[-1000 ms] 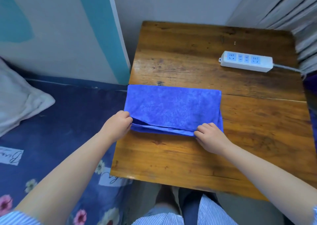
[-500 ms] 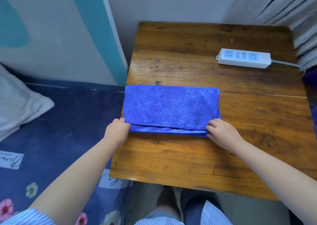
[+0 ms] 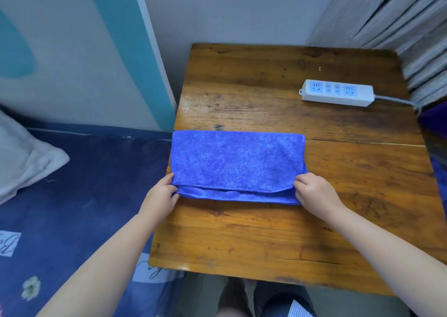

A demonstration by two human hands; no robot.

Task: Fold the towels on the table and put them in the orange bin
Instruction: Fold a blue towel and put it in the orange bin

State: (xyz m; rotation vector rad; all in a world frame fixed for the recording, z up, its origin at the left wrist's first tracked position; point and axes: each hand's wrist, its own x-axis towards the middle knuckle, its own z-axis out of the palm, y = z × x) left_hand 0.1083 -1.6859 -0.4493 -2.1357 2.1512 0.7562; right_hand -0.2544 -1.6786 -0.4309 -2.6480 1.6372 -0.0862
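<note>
Blue folded towel (image 3: 238,164) lies on the wooden table (image 3: 266,232) — left hand (image 3: 160,197) and right hand (image 3: 314,191) each pinch a near corner, fingers curled onto cloth

towel: blue towel (image 3: 238,164) folded in half on the tabletop (image 3: 266,232)
left hand (image 3: 161,197): pinching the near-left corner
right hand (image 3: 314,192): gripping the near-right corner
power strip (image 3: 337,93): far right, well apart

Wooden table (image 3: 266,239) against pale wall (image 3: 229,9); teal stripe (image 3: 125,40) left; bed (image 3: 84,183) beside; curtain (image 3: 399,14) right; power strip (image 3: 337,92).
</note>
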